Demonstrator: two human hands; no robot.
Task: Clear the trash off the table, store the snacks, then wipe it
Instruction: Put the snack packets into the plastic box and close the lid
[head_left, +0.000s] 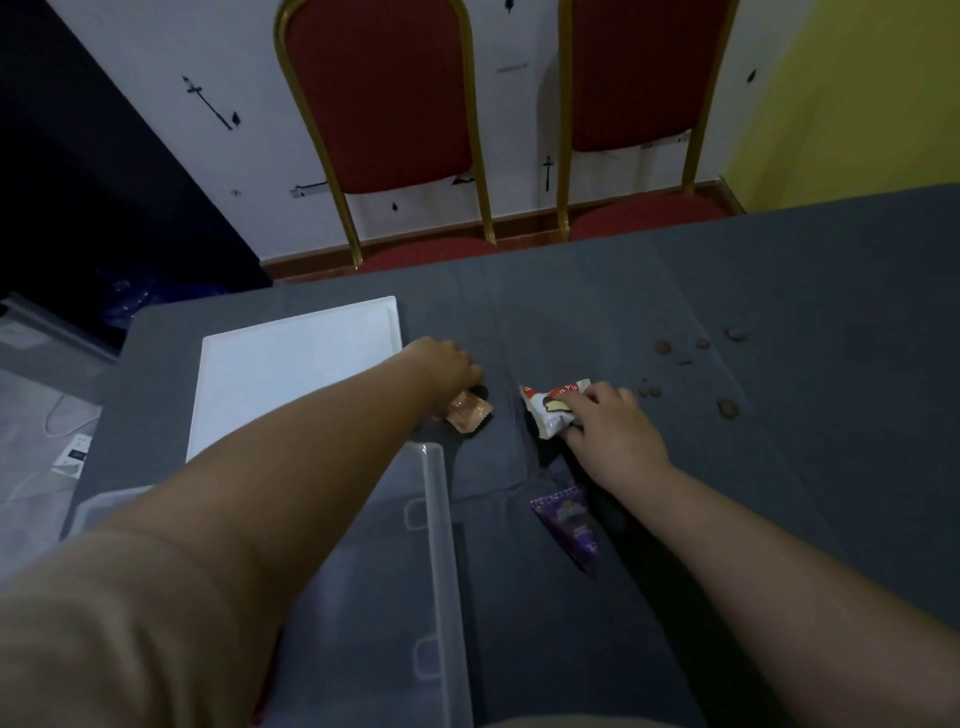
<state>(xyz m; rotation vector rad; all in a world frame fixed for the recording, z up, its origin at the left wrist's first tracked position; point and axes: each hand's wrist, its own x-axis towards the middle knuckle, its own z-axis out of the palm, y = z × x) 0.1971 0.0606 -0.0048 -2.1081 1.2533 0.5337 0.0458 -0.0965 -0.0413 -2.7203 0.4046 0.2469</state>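
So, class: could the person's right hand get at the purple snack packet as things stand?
Probably yes. The purple snack packet lies flat on the grey table, just beside the right forearm, and nothing covers it. But the right hand is already on the white wrapper, so it would have to pull back first.

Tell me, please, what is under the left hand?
An orange wrapper and something dark show beneath the left hand, lying on the grey table. The hand covers their far parts, so whether it grips them is unclear.

Both hands (447, 364) (608, 426) reach forward (fingers curled).
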